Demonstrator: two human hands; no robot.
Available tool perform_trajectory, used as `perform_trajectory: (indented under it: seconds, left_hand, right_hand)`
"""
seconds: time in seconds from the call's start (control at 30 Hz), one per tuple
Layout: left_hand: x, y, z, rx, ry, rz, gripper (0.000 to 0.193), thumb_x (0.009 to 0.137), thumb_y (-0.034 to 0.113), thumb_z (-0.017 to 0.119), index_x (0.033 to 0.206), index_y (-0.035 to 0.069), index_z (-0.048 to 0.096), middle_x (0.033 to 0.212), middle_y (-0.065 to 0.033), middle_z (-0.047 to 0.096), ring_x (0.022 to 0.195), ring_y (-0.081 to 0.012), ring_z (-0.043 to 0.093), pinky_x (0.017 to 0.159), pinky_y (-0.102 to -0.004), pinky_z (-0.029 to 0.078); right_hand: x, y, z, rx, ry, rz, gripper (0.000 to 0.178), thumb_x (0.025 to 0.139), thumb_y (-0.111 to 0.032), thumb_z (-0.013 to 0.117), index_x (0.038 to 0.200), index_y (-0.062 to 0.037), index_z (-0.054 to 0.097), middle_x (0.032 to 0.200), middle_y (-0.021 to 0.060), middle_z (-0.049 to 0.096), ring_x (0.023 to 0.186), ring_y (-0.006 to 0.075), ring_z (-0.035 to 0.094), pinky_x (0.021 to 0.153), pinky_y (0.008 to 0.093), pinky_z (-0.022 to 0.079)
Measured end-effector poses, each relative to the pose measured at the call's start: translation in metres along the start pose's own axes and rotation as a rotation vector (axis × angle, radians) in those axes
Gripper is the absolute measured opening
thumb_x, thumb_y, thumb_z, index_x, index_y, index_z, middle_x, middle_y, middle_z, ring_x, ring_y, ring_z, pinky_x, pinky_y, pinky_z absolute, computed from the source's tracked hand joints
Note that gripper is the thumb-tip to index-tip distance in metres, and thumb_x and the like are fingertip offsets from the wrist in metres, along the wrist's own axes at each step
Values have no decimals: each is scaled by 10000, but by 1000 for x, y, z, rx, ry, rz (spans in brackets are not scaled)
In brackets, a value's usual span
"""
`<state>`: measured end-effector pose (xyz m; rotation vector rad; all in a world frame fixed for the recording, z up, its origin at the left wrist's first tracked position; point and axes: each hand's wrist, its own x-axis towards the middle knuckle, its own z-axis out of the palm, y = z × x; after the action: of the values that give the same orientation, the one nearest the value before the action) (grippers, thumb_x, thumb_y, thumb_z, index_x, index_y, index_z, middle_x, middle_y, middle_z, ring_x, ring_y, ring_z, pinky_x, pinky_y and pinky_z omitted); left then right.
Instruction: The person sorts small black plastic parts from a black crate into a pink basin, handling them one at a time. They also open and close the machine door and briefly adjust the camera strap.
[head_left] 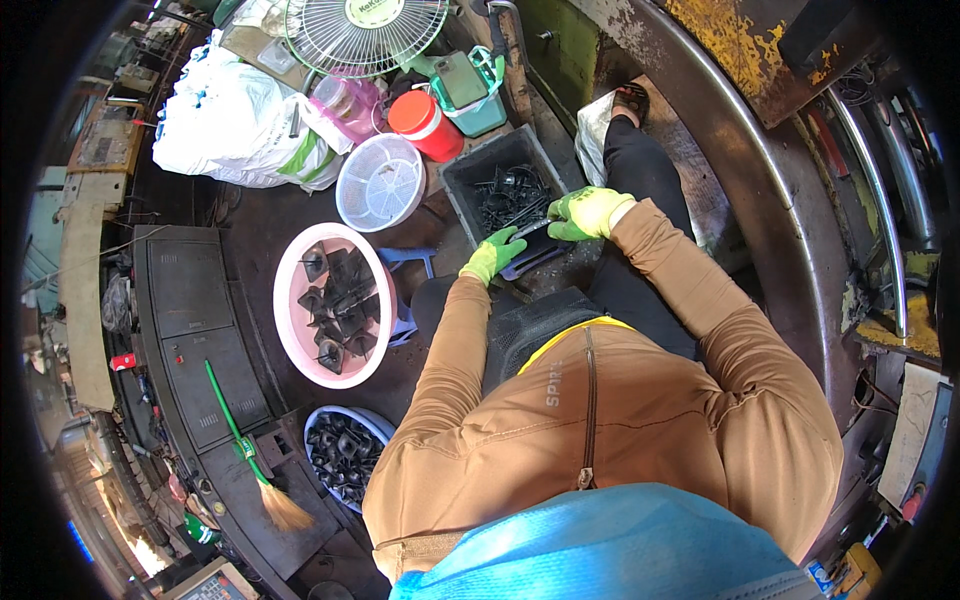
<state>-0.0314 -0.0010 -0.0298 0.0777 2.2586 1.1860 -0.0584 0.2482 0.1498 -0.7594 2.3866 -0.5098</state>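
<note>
Gloved left hand and right hand sit by the near edge of a dark grey bin, fingers bent; whether either pinches anything, I cannot tell. Thin black pieces lie tangled inside the bin, so teasing them apart singly would likely work best. To its left, a pink basin holds larger black parts. Farther up, a white basket and red container crowd the bin's left side, below a fan.
</note>
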Motion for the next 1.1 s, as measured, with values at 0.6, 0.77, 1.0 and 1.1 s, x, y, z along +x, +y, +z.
perform_trajectory:
  seconds: [0.6,0.77,1.0,1.1]
  left_hand:
    - [-10,14,-6,115,0,43,648,812,424,593,1318,45,450,1317,-200,476,1236,-307,446,1022,-342,337]
    - [-10,13,-6,125,1,40,648,812,427,592,1318,48,451,1318,-198,476,1239,-313,441,1028,-342,330]
    - [-14,20,-7,61,-9,-1,638,814,410,595,1318,46,451,1321,-195,476,1241,-299,442,1030,-333,328]
    - [-17,23,-7,67,18,-3,636,815,401,597,1315,36,453,1316,-193,482,1236,-290,448,1028,-331,328]
  right_hand:
    - [1,3,3,-5,13,-20,431,828,-399,538,1107,-74,593,1011,180,631,977,345,588,853,420,435]
    - [1,2,2,8,1,-16,434,825,-402,541,1106,-75,593,1011,184,630,977,349,586,852,420,435]
    - [1,-2,-4,-15,-88,51,514,823,-479,521,1200,-134,572,1188,150,582,1114,318,540,945,396,408]
    - [0,-6,-6,-18,-90,29,492,824,-471,516,1171,-129,590,1158,155,596,1085,320,558,933,407,417]
